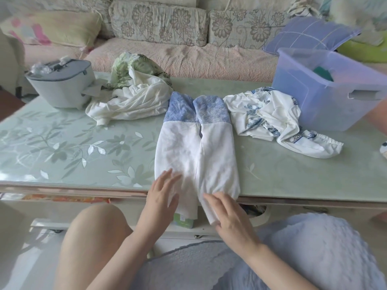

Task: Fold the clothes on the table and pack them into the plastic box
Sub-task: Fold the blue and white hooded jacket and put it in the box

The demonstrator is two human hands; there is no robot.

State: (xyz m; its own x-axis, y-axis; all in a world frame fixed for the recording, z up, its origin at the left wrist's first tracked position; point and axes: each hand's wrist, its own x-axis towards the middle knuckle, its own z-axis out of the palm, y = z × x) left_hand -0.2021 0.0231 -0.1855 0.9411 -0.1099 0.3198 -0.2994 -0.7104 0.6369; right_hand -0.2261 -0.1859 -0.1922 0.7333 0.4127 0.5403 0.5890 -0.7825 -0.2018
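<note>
Head view.

- Left hand [162, 197]: fingers straight and slightly spread, laid flat on the near-left part of the white garment [188, 151]; nothing gripped. Fingertips are a little blurred.
- Right hand [232, 218]: fingers straight, held together, lying on the garment's near-right end; nothing gripped.
- White garment: spread flat in two long side-by-side halves, running away from the fingertips of both hands to blue patterned ends at the far side. Under the fingers its near end hangs over the table [62, 147] edge.
- Crumpled blue-print garment [272, 122]: beyond and to the right of the right fingers, just beside the spread garment's blue end.
- Plastic box [326, 97]: pale blue, translucent, lid off, further right and beyond, with the crumpled blue-print garment lying against its front. Something dark green [322, 74] shows inside; I cannot tell what it is.
- White and green-print heap [134, 95]: beyond and left of the left fingers, touching the spread garment's far-left corner.
- Grey lidded container [60, 86]: left of that heap, well apart from both hands.
- Sofa [167, 49]: behind the table.
</note>
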